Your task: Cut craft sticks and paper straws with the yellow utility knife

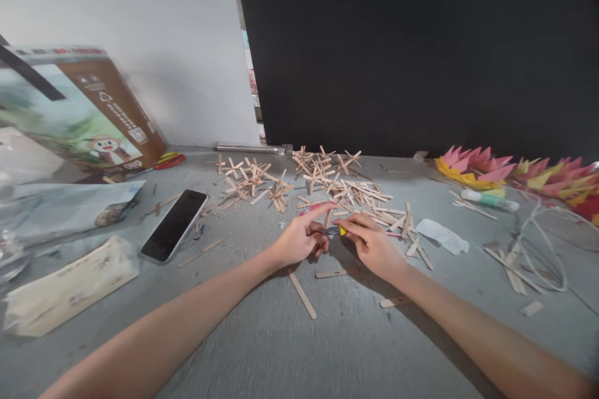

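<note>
My left hand [303, 238] rests on the grey table [327, 349], its index finger stretched out over a wooden craft stick [327, 218] and the other fingers curled. My right hand [369, 242] is pinched on a small yellow-tipped tool [340, 230], likely a cutter, whose end meets the left hand. Behind both hands lies a heap of crossed wooden sticks [327, 177]. Two loose sticks [302, 294] lie just in front of the hands.
A black phone [175, 224] lies left of the hands, with a tilted cardboard box [93, 112] and plastic bags [60, 206] beyond it. Right: white paper scrap [442, 235], glue tube [489, 200], pink-yellow paper flowers [515, 174], a white cord [547, 249].
</note>
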A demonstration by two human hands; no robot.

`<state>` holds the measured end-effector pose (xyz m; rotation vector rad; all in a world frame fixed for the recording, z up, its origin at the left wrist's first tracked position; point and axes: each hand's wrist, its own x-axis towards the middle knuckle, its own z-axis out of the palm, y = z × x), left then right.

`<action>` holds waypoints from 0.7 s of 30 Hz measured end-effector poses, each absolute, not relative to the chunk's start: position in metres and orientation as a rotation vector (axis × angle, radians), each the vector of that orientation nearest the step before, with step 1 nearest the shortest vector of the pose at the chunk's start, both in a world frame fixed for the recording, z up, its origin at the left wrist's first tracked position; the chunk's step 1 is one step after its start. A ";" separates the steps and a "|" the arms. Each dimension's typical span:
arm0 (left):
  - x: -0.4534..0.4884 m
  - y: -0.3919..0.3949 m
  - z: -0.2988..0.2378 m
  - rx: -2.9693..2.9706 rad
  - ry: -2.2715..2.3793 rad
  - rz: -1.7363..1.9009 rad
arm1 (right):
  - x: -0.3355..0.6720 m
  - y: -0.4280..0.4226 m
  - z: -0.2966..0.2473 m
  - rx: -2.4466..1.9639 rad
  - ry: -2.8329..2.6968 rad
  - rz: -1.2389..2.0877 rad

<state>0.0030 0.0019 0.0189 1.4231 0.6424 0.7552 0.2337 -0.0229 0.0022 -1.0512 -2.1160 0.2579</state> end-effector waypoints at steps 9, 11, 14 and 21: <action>0.002 0.005 0.019 1.422 0.622 0.839 | 0.234 -0.022 0.004 -1.135 -2.066 0.229; 0.002 0.005 0.018 1.435 0.624 0.824 | 0.234 -0.022 0.003 -1.130 -2.076 0.226; 0.003 0.003 0.019 1.449 0.607 0.793 | 0.235 -0.022 0.002 -1.107 -2.081 0.234; 0.005 0.001 0.020 1.407 0.622 0.812 | 0.234 -0.022 0.002 -1.069 -2.094 0.286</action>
